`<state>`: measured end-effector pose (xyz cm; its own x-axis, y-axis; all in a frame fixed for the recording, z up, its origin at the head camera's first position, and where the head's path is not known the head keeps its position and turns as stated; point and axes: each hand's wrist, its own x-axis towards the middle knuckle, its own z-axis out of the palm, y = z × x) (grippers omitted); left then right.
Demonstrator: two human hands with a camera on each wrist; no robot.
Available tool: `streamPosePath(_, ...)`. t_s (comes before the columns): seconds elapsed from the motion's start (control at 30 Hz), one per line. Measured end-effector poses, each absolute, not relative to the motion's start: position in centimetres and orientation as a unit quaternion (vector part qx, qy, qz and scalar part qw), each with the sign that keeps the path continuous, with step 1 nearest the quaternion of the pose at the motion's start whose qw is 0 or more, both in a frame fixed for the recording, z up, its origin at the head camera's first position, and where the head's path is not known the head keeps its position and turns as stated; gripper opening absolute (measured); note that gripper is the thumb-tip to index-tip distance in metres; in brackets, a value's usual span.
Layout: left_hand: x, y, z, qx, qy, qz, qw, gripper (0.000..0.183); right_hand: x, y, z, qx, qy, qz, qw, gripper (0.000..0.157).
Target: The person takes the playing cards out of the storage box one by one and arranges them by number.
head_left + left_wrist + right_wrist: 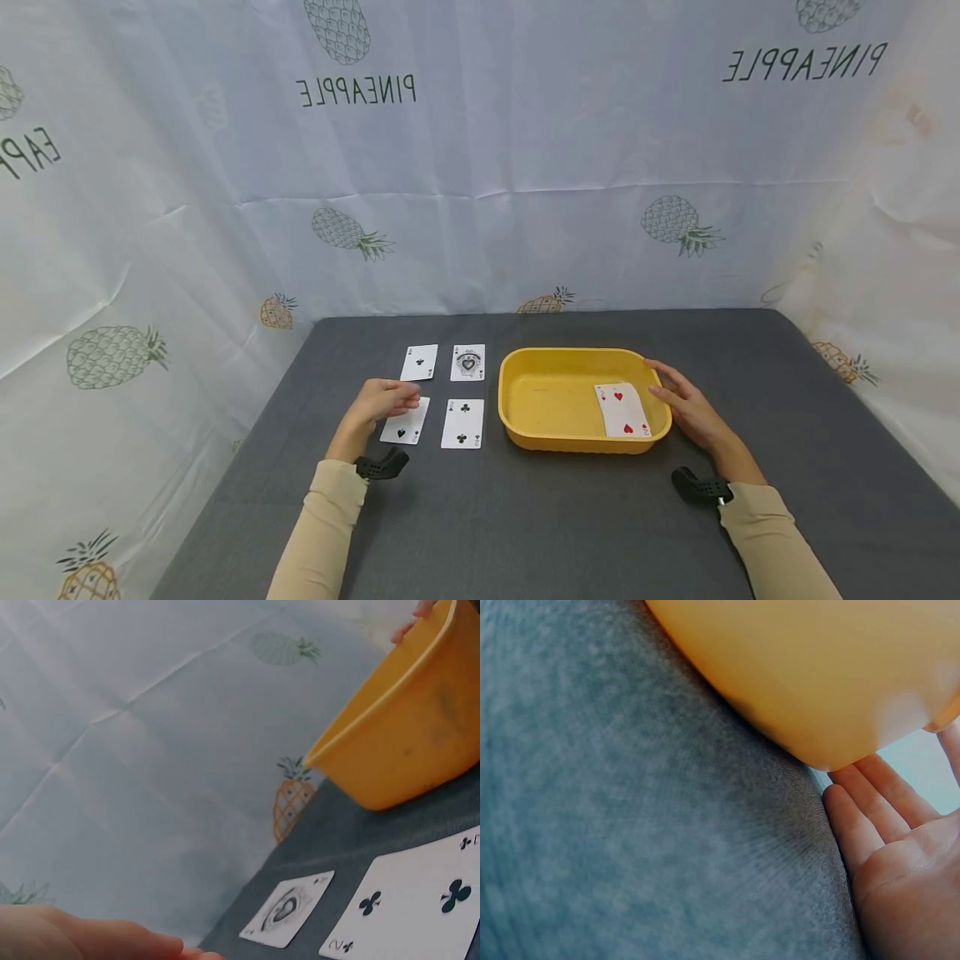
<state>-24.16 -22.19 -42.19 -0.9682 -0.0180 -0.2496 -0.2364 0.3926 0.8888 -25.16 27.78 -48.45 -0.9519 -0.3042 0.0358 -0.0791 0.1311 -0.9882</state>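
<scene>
My left hand (pixel 386 400) is over the left pair of playing cards, its fingers close together and pointing right. They overlap the top of a card with a black spade (pixel 405 431) in the head view; no card shows in them. Just beyond lies an ace of clubs (pixel 418 363). To their right are an ornate ace (pixel 468 363) and a two of clubs (pixel 462 424). My right hand (pixel 693 412) holds the right end of a yellow plastic basin (pixel 577 444), thumb over the rim and fingers along the outside. A two of hearts (pixel 622 408) lies inside the basin.
The dark grey cloth-covered table (pixel 525 525) runs back to a hanging white curtain (pixel 480 150) with pineapple prints. Black wrist bands (pixel 382 464) sit at both sleeve ends.
</scene>
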Motion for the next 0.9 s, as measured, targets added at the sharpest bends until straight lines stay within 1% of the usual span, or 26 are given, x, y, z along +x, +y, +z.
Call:
streamPosePath(0.2,-24.3,-20.0,-41.4,-0.044,0.815,0.568,0.104,0.036,-25.1,27.7,-48.3,-0.123,0.753,-0.641,0.085,0.052)
streamPosePath(0.47,-24.7,-16.4,-40.3,-0.019,0.798,0.587,0.136,0.039,-25.0,27.8,-48.2,-0.12,0.758,-0.636,0.084,0.052)
streamPosePath(0.73,-24.2,-12.7,-39.1,0.045,0.776,0.607,0.165,0.036,-25.2,27.8,-48.4,-0.115,0.762,-0.632,0.084,0.053)
streamPosePath(0.9,-24.4,-10.6,-38.9,0.06,0.765,0.617,0.178,0.034,-25.2,27.9,-48.5,-0.113,0.762,-0.632,0.086,0.052)
